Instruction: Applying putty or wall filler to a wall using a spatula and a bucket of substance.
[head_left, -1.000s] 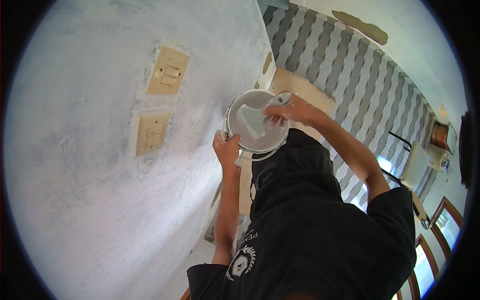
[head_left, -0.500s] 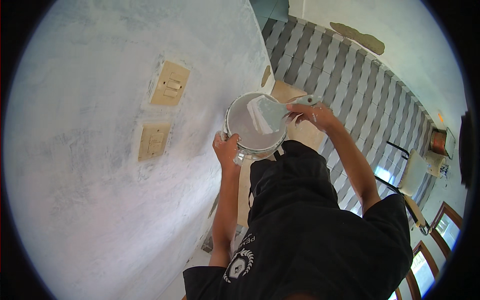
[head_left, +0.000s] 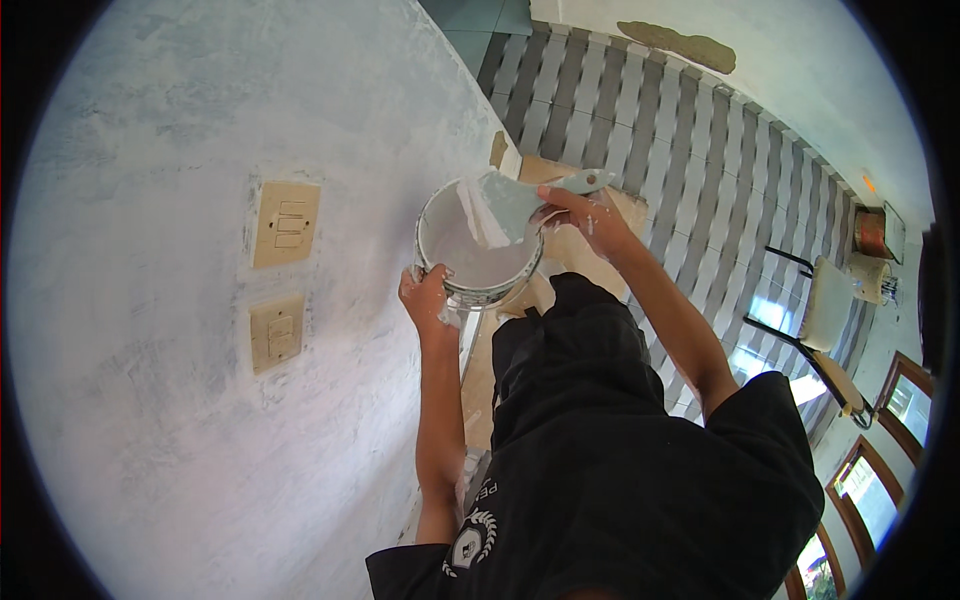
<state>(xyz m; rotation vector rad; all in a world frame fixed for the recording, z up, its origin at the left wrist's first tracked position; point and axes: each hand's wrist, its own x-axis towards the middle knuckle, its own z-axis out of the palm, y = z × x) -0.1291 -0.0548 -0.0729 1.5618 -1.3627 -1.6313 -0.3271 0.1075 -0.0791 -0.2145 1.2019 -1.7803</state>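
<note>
1. Currently, left grip (head_left: 424,298) closed on rim of white bucket (head_left: 440,230), thumb over the edge.
2. Right grip (head_left: 590,218) closed around handle of pale broad scraper (head_left: 512,205).
3. Scraper blade over bucket's mouth, white paste (head_left: 479,213) along its front edge.
4. Bucket beside patchy wall (head_left: 180,400), contact unclear; two cream switch plates (head_left: 286,225) left of bucket.

A patchy blue-white wall (head_left: 170,260) fills the left side, carrying 2 cream switch plates (head_left: 286,224), 1 above the other in view. Grey-and-white striped tiles (head_left: 650,170) cover the floor. The far wall (head_left: 800,70) has a bare brownish patch (head_left: 680,46). At right are a black-framed chair (head_left: 828,305) and wood-framed windows (head_left: 868,492); bright light glints off the tiles.
</note>
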